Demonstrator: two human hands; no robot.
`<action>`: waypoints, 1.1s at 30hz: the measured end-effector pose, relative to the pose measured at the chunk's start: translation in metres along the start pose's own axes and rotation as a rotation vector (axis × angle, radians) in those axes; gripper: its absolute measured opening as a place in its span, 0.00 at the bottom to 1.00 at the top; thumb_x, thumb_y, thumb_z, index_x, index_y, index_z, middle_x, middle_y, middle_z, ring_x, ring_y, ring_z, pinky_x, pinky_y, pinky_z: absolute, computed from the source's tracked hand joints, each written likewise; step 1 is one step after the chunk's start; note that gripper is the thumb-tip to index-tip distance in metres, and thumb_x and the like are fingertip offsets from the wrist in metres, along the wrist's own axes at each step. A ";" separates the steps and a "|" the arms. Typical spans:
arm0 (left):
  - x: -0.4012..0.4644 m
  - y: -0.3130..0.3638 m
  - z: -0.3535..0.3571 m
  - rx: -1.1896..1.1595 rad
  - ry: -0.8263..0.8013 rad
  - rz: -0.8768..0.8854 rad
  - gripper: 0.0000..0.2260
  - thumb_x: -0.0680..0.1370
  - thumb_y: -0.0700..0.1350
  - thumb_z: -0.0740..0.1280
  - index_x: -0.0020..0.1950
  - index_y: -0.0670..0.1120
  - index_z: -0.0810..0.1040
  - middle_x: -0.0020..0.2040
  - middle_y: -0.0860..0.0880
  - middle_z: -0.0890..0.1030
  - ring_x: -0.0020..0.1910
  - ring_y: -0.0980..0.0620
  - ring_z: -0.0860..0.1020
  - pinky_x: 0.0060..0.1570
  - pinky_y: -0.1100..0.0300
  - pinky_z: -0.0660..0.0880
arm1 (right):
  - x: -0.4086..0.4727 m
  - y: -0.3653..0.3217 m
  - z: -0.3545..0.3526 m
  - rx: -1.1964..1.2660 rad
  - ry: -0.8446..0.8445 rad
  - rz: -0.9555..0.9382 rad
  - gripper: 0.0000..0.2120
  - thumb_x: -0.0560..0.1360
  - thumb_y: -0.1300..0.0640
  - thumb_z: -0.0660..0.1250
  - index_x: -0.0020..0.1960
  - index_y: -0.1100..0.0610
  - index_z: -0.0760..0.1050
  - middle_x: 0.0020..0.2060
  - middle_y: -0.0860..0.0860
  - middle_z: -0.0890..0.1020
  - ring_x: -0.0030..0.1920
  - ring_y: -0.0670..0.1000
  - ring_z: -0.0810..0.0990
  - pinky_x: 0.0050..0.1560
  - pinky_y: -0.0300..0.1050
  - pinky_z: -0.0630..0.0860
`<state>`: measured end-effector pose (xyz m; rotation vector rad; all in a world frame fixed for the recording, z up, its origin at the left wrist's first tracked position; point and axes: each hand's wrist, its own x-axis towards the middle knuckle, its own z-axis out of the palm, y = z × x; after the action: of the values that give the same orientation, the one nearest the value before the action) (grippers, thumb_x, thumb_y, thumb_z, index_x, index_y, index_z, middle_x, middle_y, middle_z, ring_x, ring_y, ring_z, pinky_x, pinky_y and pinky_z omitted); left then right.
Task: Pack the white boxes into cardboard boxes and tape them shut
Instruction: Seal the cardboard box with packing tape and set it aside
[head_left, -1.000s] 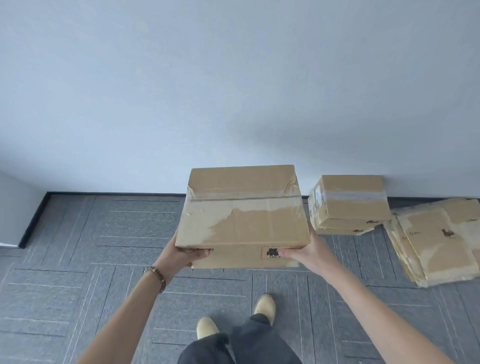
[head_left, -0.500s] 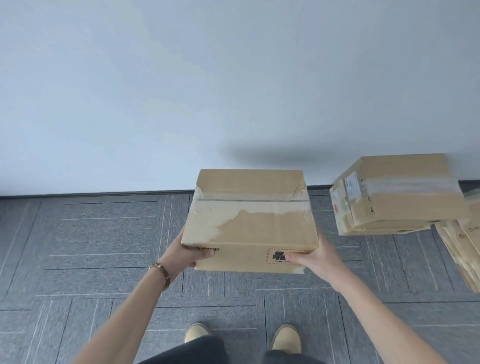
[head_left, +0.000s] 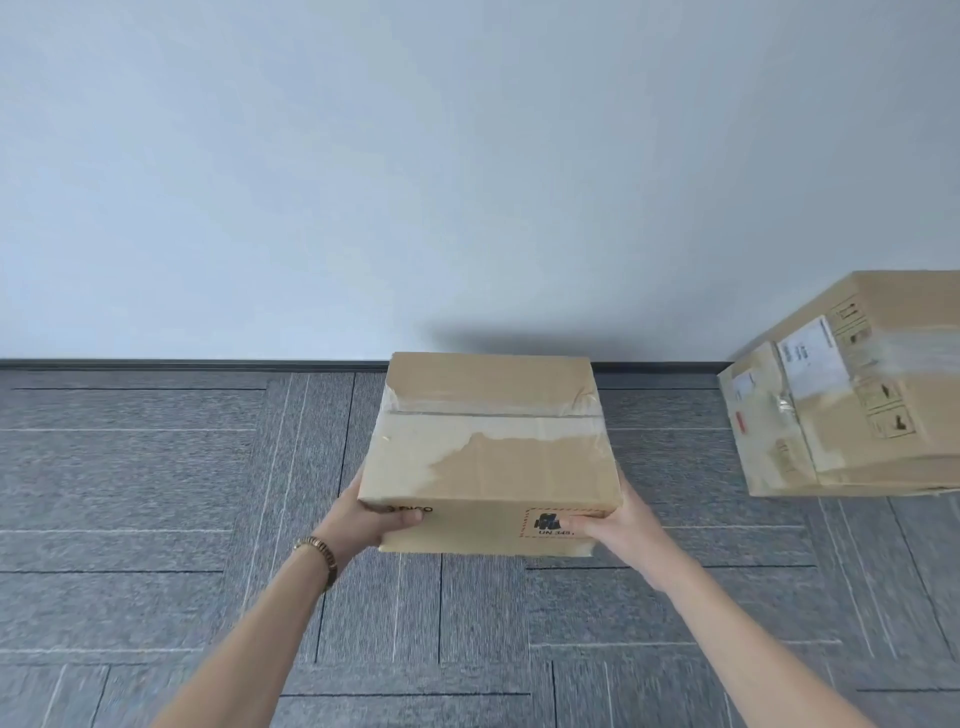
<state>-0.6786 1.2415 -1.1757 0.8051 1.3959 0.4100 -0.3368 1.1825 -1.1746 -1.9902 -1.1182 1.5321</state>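
— That taped cardboard box (head_left: 491, 452) at centre frame, held up over the carpet floor (head_left: 156, 493) — heavy, do you reckon?

— Probably moderate; it looks stiff and keeps its shape. The clear tape (head_left: 488, 415) across the top seam looks slick, so bare cardboard is the better purchase.

— And the grip?

— Left hand (head_left: 363, 519) curled round the near left bottom corner, right hand (head_left: 618, 525) clasping the near right one. Another taped box (head_left: 857, 384) sits at right, by the wall (head_left: 467, 156).

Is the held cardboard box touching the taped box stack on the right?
Apart. The head view shows a strip of grey carpet between the held cardboard box and the taped box stack, with no edges meeting.
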 end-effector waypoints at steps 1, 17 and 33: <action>0.009 -0.007 0.001 -0.010 0.009 0.016 0.36 0.59 0.40 0.84 0.64 0.50 0.73 0.54 0.48 0.84 0.56 0.47 0.81 0.48 0.45 0.82 | 0.009 0.004 0.003 -0.002 0.004 -0.004 0.44 0.62 0.50 0.83 0.72 0.44 0.65 0.58 0.39 0.80 0.60 0.41 0.76 0.67 0.50 0.72; 0.107 -0.055 0.007 0.131 0.059 0.204 0.43 0.64 0.36 0.81 0.73 0.51 0.63 0.58 0.51 0.79 0.57 0.58 0.76 0.46 0.65 0.79 | 0.088 0.041 0.021 -0.023 0.104 -0.064 0.43 0.63 0.53 0.83 0.72 0.47 0.65 0.56 0.37 0.78 0.60 0.45 0.76 0.67 0.49 0.71; 0.100 -0.055 0.006 0.296 0.138 0.150 0.41 0.61 0.48 0.83 0.70 0.52 0.69 0.57 0.54 0.81 0.59 0.52 0.78 0.57 0.48 0.79 | 0.085 0.039 0.018 -0.031 0.128 0.021 0.52 0.61 0.52 0.84 0.77 0.42 0.59 0.63 0.41 0.77 0.64 0.48 0.76 0.69 0.56 0.71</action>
<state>-0.6675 1.2717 -1.2853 1.1459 1.5519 0.3847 -0.3327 1.2216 -1.2611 -2.0947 -1.0791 1.3835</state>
